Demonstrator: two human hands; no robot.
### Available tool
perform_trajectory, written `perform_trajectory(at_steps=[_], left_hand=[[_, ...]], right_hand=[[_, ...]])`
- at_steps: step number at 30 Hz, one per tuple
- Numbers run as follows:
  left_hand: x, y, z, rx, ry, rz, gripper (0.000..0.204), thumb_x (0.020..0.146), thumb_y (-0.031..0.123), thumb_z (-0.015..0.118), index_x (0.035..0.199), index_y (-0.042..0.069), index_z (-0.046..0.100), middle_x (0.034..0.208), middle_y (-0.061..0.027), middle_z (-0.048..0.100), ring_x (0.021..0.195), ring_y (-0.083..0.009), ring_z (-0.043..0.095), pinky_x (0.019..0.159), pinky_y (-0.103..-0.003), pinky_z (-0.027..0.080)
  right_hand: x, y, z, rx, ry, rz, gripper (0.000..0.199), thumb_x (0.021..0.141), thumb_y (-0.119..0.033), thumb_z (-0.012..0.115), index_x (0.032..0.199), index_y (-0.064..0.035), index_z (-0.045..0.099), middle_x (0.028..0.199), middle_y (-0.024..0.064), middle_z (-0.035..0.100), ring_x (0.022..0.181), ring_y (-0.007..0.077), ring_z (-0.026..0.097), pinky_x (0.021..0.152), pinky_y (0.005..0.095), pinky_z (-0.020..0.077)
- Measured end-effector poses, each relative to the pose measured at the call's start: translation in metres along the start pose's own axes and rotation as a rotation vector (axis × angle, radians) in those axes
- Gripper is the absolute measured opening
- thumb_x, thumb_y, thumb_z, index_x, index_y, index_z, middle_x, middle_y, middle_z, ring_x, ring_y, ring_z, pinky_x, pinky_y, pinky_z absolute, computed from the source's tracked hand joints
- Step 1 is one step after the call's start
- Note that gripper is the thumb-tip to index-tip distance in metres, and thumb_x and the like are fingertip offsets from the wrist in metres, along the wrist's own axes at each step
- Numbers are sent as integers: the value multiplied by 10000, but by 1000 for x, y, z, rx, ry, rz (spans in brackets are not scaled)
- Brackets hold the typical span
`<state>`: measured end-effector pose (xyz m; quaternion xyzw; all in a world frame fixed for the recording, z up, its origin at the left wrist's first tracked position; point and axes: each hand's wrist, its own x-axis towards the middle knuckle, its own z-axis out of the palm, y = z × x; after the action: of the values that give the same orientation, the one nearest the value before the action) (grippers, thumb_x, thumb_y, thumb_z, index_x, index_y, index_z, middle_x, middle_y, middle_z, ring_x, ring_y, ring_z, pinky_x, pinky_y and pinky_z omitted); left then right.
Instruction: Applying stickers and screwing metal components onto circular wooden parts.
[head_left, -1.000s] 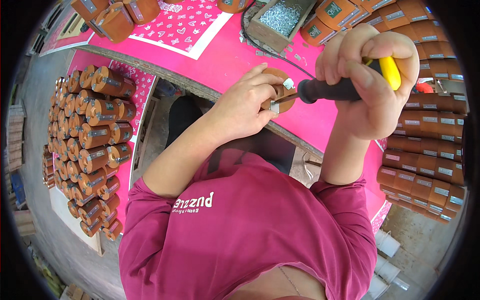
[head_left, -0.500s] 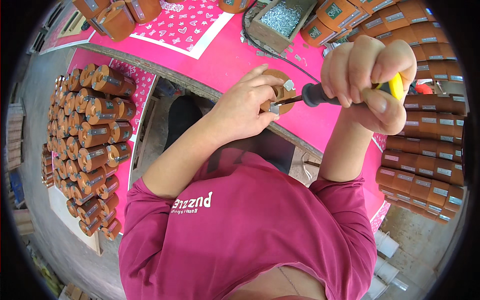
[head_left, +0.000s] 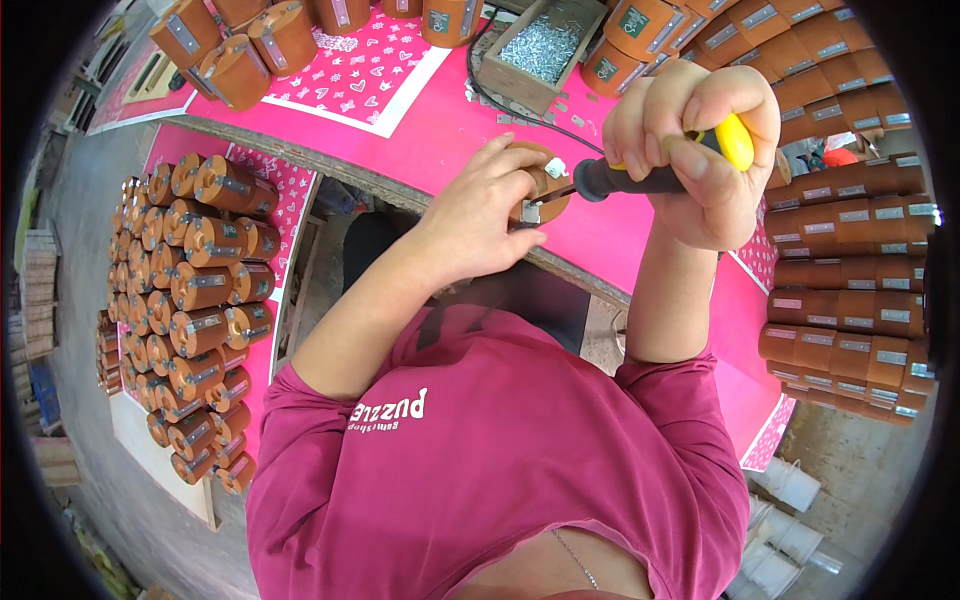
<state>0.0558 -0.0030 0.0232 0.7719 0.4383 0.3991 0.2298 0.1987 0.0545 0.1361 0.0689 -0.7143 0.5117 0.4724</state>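
My right hand (head_left: 700,140) is wrapped round the black and yellow handle of a screwdriver (head_left: 635,181). The screwdriver's shaft points left, its tip at a small metal plate (head_left: 531,212) on a brown wooden cylinder (head_left: 553,204). A pale, shiny piece (head_left: 556,168) shows on the cylinder's top. My left hand (head_left: 484,205) lies over the cylinder's left side, fingers bent round it, and grips it at the table's near edge. The fingertips and most of the cylinder's left side are hidden by that hand.
A wooden box (head_left: 515,75) of small metal screws stands beyond my hands, with loose flat metal plates (head_left: 517,108) and a dark cable (head_left: 540,124) near it. Stacked brown cylinders (head_left: 850,240) line the right. More cylinders (head_left: 205,280) stand on the left on a pink surface.
My right hand and the screwdriver have shifted left and slightly up in the picture. The whole view has also moved a little. My left hand keeps hold of the cylinder.
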Motion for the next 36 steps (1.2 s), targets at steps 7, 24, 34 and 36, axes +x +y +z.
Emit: perform_trajectory(at_steps=[7, 24, 34, 36], left_hand=[[11, 2, -12, 345, -40, 100, 282, 609, 106, 709, 830, 7, 566, 1251, -113, 427, 1223, -364, 311, 990, -441, 305], [21, -5, -9, 248, -147, 99, 187, 664, 104, 634, 803, -15, 595, 1158, -98, 508, 1189, -285, 399, 946, -420, 343], [20, -2, -1, 101, -125, 34, 166, 696, 66, 637, 795, -53, 578, 1199, -138, 489, 1218, -298, 374, 956, -359, 366], [19, -3, -1, 92, -126, 37, 160, 697, 58, 632, 798, -54, 579, 1196, -139, 491, 1218, -302, 374, 958, -361, 365]], right_hand=[[-27, -35, -27, 0, 280, -149, 126, 751, 12, 376, 863, -15, 428, 650, 100, 438, 536, 179, 440, 483, 329, 421], [-71, -75, -26, -47, 417, -160, 102, 821, -53, 368, 870, -28, 454, 715, 93, 451, 591, 178, 469, 551, 347, 435], [-63, -56, -16, -80, 451, -146, 88, 803, -32, 384, 875, -36, 434, 686, 102, 447, 543, 185, 467, 503, 335, 448], [-62, -53, -16, -75, 454, -148, 86, 801, -29, 385, 873, -33, 432, 687, 105, 447, 545, 188, 470, 506, 335, 451]])
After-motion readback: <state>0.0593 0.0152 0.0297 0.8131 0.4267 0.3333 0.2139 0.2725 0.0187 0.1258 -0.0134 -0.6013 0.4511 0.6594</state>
